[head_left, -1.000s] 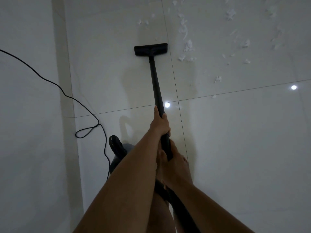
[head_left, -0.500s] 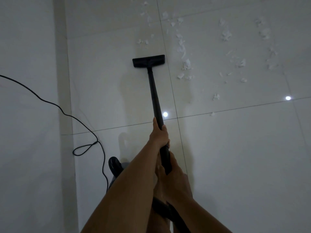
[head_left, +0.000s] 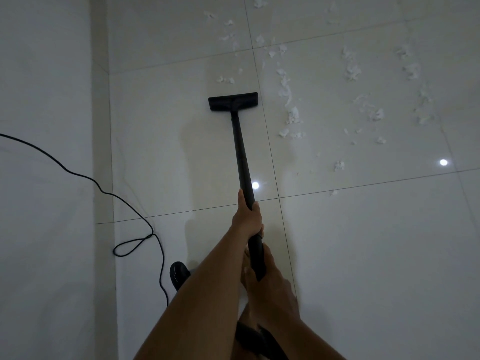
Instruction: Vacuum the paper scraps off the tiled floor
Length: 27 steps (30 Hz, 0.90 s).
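A black vacuum wand [head_left: 240,146] runs from my hands to a flat black floor head [head_left: 233,101] lying on the white tiled floor [head_left: 363,242]. My left hand [head_left: 248,218] grips the wand higher up, thumb along the tube. My right hand [head_left: 268,279] holds the wand's lower end, just behind the left. White paper scraps [head_left: 292,115] lie in a line right of the head, more scraps [head_left: 374,113] spread further right, and a small cluster [head_left: 225,80] sits just beyond the head.
A white wall [head_left: 46,178] runs along the left. A black power cord [head_left: 135,242] loops on the floor beside it. A dark vacuum part [head_left: 178,275] shows under my left forearm, and the hose [head_left: 250,333] runs between my arms.
The view has tilted up, showing more scraps beyond. The floor head sits lower in view and closer to me than a second ago. Both hands keep their grip.
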Available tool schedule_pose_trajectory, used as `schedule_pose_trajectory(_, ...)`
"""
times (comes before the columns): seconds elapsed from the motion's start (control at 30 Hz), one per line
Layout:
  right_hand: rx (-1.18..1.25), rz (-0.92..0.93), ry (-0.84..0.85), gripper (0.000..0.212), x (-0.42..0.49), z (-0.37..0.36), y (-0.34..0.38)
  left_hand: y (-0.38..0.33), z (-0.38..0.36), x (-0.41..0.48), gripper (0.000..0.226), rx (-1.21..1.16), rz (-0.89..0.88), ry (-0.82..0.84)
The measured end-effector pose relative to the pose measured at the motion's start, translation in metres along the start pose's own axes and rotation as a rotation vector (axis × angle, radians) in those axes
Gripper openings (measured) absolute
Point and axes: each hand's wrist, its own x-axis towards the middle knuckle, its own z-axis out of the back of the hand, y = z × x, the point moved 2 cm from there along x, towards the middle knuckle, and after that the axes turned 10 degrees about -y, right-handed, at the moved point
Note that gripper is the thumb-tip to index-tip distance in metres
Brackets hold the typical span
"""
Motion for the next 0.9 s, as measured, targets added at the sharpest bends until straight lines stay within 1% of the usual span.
schedule_pose_trajectory(0.17, 0.018, 0.019, -0.013, 0.056, 0.016, -0.012, 0.017, -0.017, 0.014, 0.015, 0.069, -0.019, 0.004, 0.007)
schedule_pose_trajectory(0.57, 0.065, -0.009, 0.004, 0.074, 0.063, -0.025, 0.075, -0.064, 0.047, 0.067, 0.070, -0.024, -0.005, -0.019)
schedule_pose_trajectory(0.7, 0.016, -0.002, -0.017, 0.068, 0.069, -0.031, 0.088, -0.070, 0.056, 0.078, 0.067, 0.004, -0.013, -0.027)
schedule_pose_trajectory(0.9, 0.023, -0.001, -0.059, 0.062, 0.060, -0.029, 0.105, -0.077, 0.066, 0.075, 0.066, -0.010, -0.016, -0.013)
